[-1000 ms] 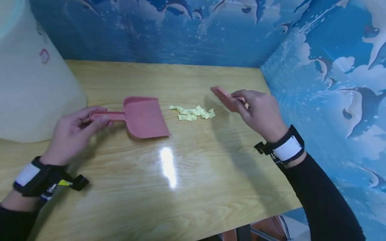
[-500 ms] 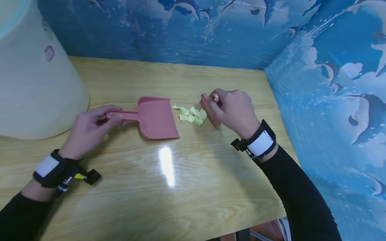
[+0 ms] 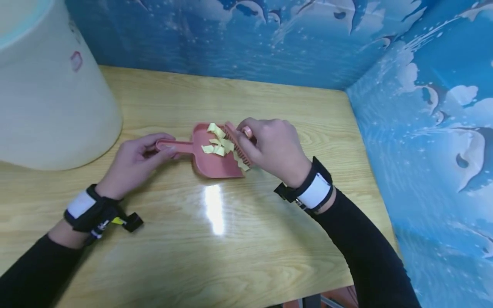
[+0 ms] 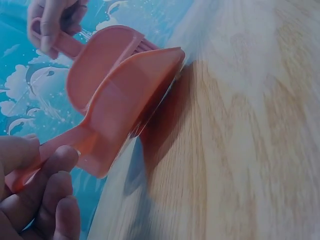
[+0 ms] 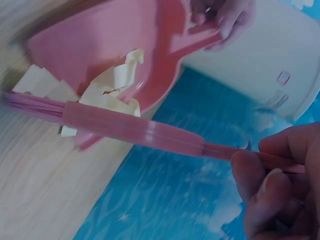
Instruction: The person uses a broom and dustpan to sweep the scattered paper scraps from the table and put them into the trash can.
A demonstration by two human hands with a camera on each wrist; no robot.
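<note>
A pink dustpan (image 3: 209,160) lies on the wooden table (image 3: 192,239). My left hand (image 3: 135,160) grips its handle (image 3: 175,146); the same dustpan (image 4: 125,95) fills the left wrist view. My right hand (image 3: 269,147) holds a pink brush (image 3: 238,144) by its thin handle, with the bristles at the pan's mouth. Several yellow paper scraps (image 3: 216,143) sit inside the pan, and one or two lie at its lip under the brush. In the right wrist view the brush (image 5: 130,127) crosses in front of the scraps (image 5: 110,90) and the dustpan (image 5: 100,40).
A large cream bin (image 3: 46,90) stands at the table's left rear. Blue dolphin-patterned walls (image 3: 423,107) close in the back and right sides. The table's front edge runs along the bottom of the head view.
My right hand swept the brush leftward, pushing the yellow scraps off the table into the dustpan. My left hand kept its grip on the pan's handle.
</note>
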